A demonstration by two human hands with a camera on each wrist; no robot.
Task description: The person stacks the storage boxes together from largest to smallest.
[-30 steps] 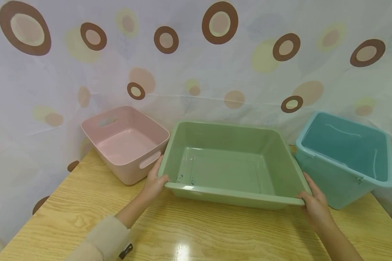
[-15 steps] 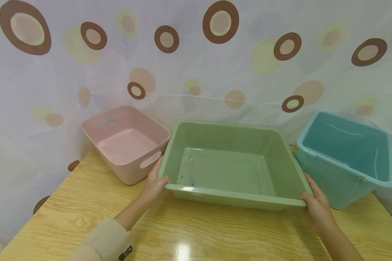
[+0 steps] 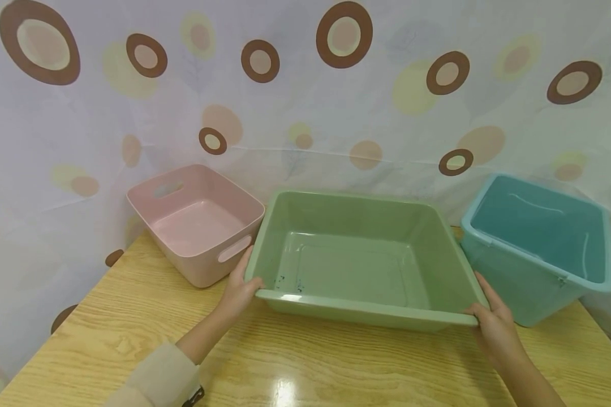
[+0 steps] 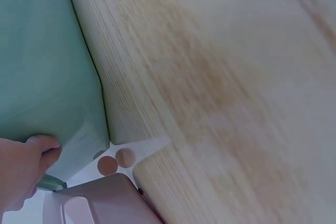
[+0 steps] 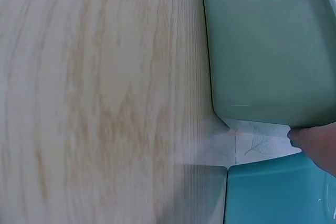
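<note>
A wide, shallow green plastic basin sits mid-table, its inside bare apart from some small dark marks near the front left. My left hand grips its front left corner, thumb over the rim and fingers along the outer side. At the front right corner my right hand holds the rim in the same way. In the left wrist view the left hand curls at the basin's side wall. The right wrist view shows part of the right hand under the basin's edge.
Close on the left stands a pink bin with handle slots. A deeper teal tub is close on the right, near the right hand. All rest on a wooden table against a patterned cloth.
The basin's front rim sits very slightly lower in the head view, both hands still gripping it. The pink bin and teal tub stay where they were.
</note>
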